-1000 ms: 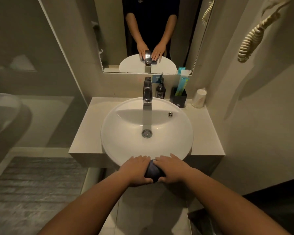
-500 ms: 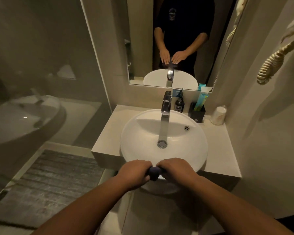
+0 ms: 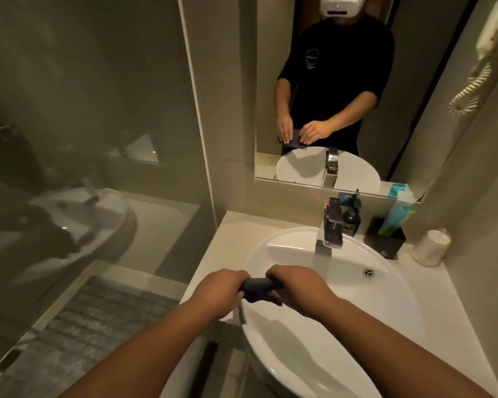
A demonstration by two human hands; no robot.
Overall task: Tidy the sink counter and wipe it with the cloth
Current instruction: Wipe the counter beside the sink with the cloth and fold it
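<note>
Both hands are over the white basin (image 3: 314, 340), gripping a dark, bunched-up cloth (image 3: 256, 288) between them. The left hand (image 3: 216, 294) is curled closed around one end, the right hand (image 3: 296, 288) closed around the other, knuckles up, so the cloth hangs above the bowl near its left rim. The chrome tap (image 3: 332, 225) stands at the back of the basin. Behind it on the pale counter (image 3: 233, 225) sit a dark pump bottle (image 3: 351, 222) (its label is too blurred to read), a black holder (image 3: 384, 239) with teal tubes, and just right of it a white cup (image 3: 430, 248). The mirror (image 3: 342, 96) shows the person in a dark top holding the cloth; the chest print is unreadable.
</note>
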